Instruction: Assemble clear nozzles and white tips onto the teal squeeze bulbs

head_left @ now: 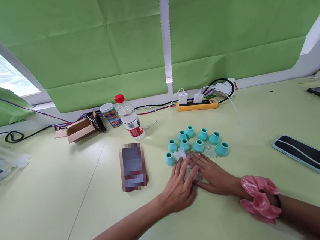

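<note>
Slanting inward over clear pieces (pixel 198 176), both hands (pixel 179 189) palm-down.

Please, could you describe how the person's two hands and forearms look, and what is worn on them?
Both the left hand and right hand are ungloved. The right wrist wears a shiny pink scrunchie and a thin dark band. Both forearms are bare.

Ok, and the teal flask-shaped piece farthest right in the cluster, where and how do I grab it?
Likely best by the narrow neck of that teal flask-shaped piece, pinched from above and the right: it stands upright on a wider base, with translucent plastic pieces just to its left.
</note>
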Tool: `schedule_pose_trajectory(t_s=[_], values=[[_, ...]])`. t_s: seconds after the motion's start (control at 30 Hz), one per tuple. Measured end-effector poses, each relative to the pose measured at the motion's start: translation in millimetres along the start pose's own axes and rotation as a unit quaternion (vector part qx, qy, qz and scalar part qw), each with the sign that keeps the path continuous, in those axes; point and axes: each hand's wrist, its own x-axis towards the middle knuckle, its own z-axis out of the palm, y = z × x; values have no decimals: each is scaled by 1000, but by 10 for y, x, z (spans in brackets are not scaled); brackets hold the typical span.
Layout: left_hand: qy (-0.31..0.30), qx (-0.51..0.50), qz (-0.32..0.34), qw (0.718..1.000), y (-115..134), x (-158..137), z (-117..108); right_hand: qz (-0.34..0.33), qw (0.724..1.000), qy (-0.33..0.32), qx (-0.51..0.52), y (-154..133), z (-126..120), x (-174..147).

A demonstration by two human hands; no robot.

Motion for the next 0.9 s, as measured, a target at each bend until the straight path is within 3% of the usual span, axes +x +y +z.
schedule_pose_trajectory(t_s=[0.17, 0.3, 0.5, 0.67, 0.77, 0.9], values=[[-39, 18, -10, 999, 8, 5, -20, -14, 998, 58, -3, 55, 36, 0], [-76, 18, 31, 996, 4, 19, -45, -9, 993, 121, 7, 69, 58, -37], [-66, 22, 15, 997, -20, 31, 16, -15, 998, 48, 26, 77, 63, -18], [1, 40, 24, 999, -34, 12, 74, -42, 999, 11, 12, 25, 12, 97], [1, 50, 11, 999, -26, 6, 67, -65, 997, -31, -11, 11, -15, 178], [-2, 59, 12, 998, -7, 1, 44, -65, 997, 10, -27, 30, 7, 183]])
